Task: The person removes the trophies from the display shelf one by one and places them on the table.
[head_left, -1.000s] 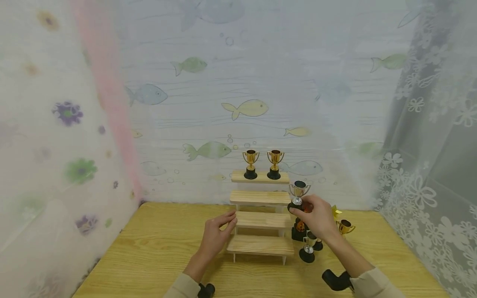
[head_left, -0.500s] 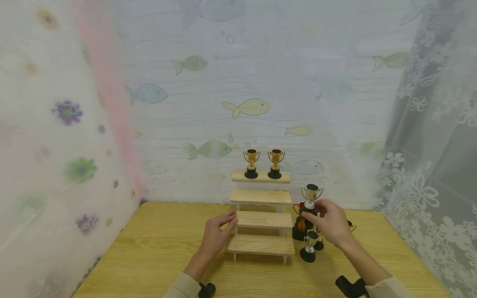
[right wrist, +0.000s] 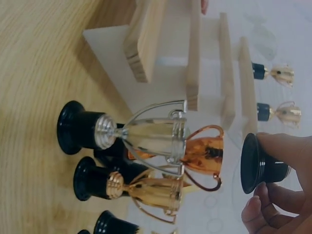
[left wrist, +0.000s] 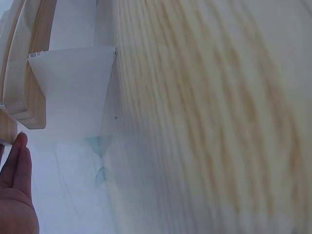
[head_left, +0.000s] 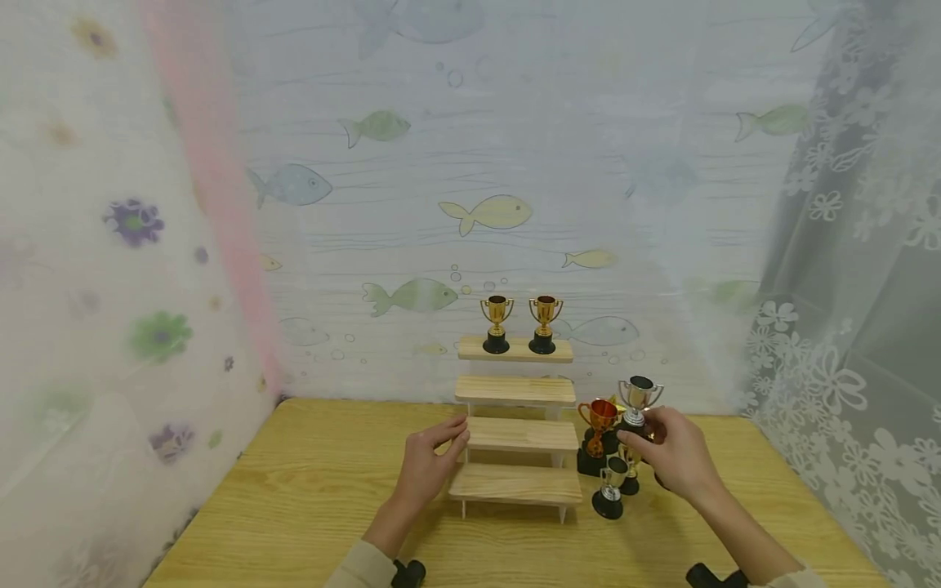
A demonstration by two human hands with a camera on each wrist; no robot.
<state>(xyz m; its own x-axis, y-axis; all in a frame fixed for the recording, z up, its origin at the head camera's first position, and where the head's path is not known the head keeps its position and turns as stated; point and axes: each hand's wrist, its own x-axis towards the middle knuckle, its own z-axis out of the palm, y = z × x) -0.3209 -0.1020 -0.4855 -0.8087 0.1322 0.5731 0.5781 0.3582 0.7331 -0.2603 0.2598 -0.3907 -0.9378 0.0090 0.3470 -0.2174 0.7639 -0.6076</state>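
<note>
My right hand (head_left: 684, 457) pinches a silver trophy cup (head_left: 638, 396) by its black base, holding it upright above several other trophies. In the right wrist view, thumb and fingers grip that black base (right wrist: 253, 163). My left hand (head_left: 434, 457) touches the left side of a four-step wooden display stand (head_left: 515, 483) with straight fingers. The left wrist view shows those fingers (left wrist: 22, 170) at a step's edge. Two gold trophies, one on the left (head_left: 496, 322) and one on the right (head_left: 545, 324), stand on the top step.
Right of the stand, a second silver trophy (right wrist: 151, 136), a gold trophy (right wrist: 153, 192) and an orange-red trophy (head_left: 601, 416) stand close together on the wooden table (head_left: 294, 506). A fish-patterned curtain (head_left: 412, 212) hangs behind. Black wrist-worn parts (head_left: 408, 573) show at the bottom.
My right hand has moved right and slightly down with the silver trophy, away from the stand and over the grouped trophies. The left hand has stayed at the stand's side.
</note>
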